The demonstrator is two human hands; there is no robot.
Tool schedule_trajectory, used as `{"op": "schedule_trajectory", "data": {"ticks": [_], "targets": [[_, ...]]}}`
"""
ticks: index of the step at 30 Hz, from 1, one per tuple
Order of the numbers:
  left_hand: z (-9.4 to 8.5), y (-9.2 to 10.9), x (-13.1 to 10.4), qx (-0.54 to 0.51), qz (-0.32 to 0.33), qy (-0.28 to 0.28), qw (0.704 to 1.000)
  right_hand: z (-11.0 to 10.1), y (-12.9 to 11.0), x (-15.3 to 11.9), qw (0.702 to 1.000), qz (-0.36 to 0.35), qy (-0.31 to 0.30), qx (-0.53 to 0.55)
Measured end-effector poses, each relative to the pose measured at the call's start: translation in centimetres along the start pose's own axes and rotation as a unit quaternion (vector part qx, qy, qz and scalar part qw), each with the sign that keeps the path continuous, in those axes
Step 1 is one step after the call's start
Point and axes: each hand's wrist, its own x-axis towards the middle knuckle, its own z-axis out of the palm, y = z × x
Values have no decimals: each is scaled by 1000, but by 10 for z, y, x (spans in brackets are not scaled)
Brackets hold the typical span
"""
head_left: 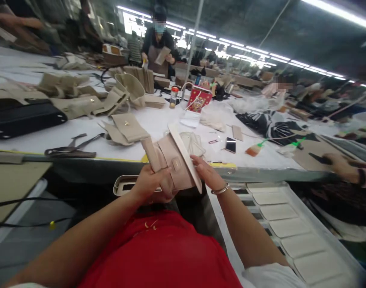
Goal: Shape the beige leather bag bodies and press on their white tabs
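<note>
A pale pink-beige bag piece (pixel 180 176) is held over the table's front edge, tilted, with a stiff, light oval panel (pixel 186 158) along its right side. My left hand (pixel 149 181) is closed on the left part of the piece, thumb lying across its front near a small tab. My right hand (pixel 207 173) rests against the right face of the oval panel, its fingers extended upward and fairly flat. Beneath my left hand is a light oval frame (pixel 123 186), partly hidden by the hand and the piece.
Beige bag parts (pixel 129 127) and dark straps (pixel 75 150) lie on the white table (pixel 159 120). A phone (pixel 230 145) and glue brushes are to the right. A tray of beige panels (pixel 279 216) stands lower right. Another person's hand (pixel 340 166) is at far right.
</note>
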Motion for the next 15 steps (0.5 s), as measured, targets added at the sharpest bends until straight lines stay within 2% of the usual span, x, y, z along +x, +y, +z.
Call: {"op": "schedule_trajectory", "data": {"ticks": [3,6,8,10,13,15], "targets": [[-36,13,5,111,49,99,988,28,-27,33,994,-50,-29,-96],[-66,12,6,156,82,136,975,54,-38,55,981,-87,-11,-172],[-85,4,4,156,84,150,973,65,-32,64,970,-129,-9,-204],[-103,-8,0,137,51,155,977,71,-18,66,958,-167,-20,-234],[-124,-29,-6,133,-15,135,982,73,4,61,939,-180,-43,-288],[-132,-40,-8,169,-26,114,979,73,12,55,922,-179,-63,-337]]}}
